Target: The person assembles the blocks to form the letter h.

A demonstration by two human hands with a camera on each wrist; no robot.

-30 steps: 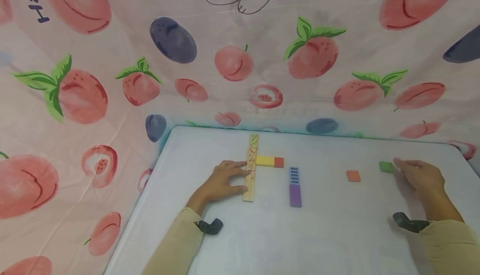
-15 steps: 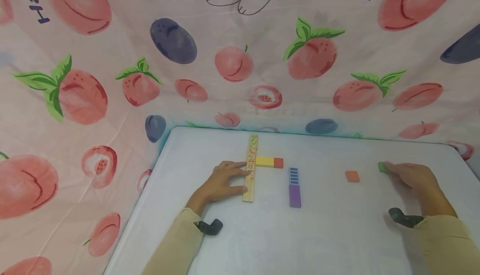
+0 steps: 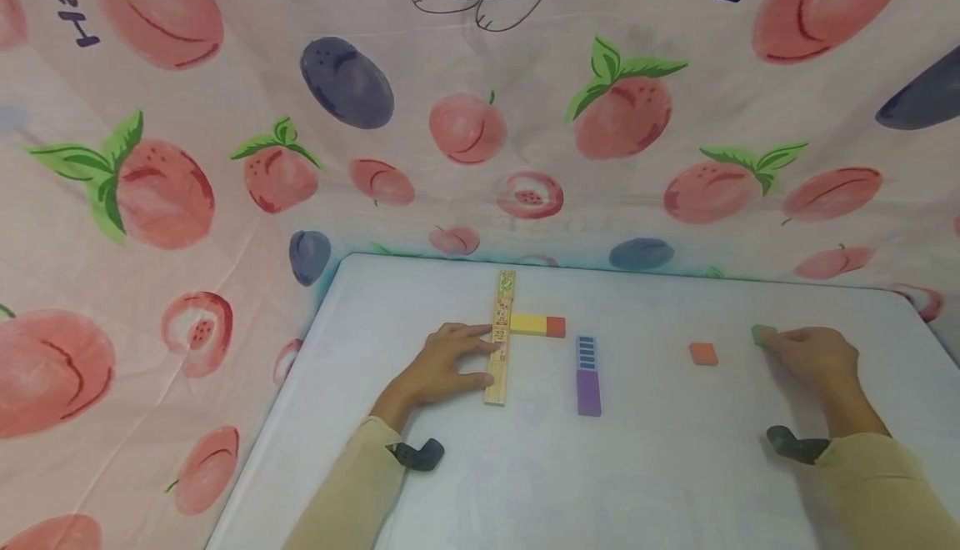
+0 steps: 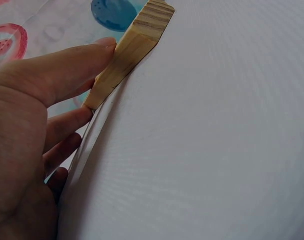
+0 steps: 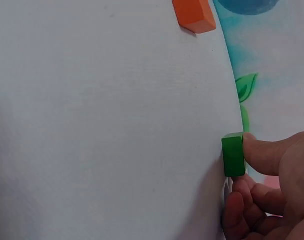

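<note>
My left hand (image 3: 447,364) lies at the left side of a narrow wooden strip (image 3: 498,371), its spread fingers and thumb touching it. The strip has green and red prints on its far part and plain wood at its near end. In the left wrist view the thumb rests against the plain wood (image 4: 122,65). My right hand (image 3: 816,358) pinches a small green block (image 5: 234,156) between thumb and fingers, at or just above the table. A yellow block (image 3: 529,324) extends right from the strip, with a red block (image 3: 556,327) at its end.
A blue block with dark windows (image 3: 587,352) lies end to end with a purple block (image 3: 588,393) right of the strip. An orange block (image 3: 703,354) lies left of the right hand. The white table (image 3: 660,483) meets a fruit-printed cloth (image 3: 465,58) behind and at left.
My right hand has closed in on the green block from the right, taken it between thumb and fingers and shifted slightly left. The left hand stays at the strip.
</note>
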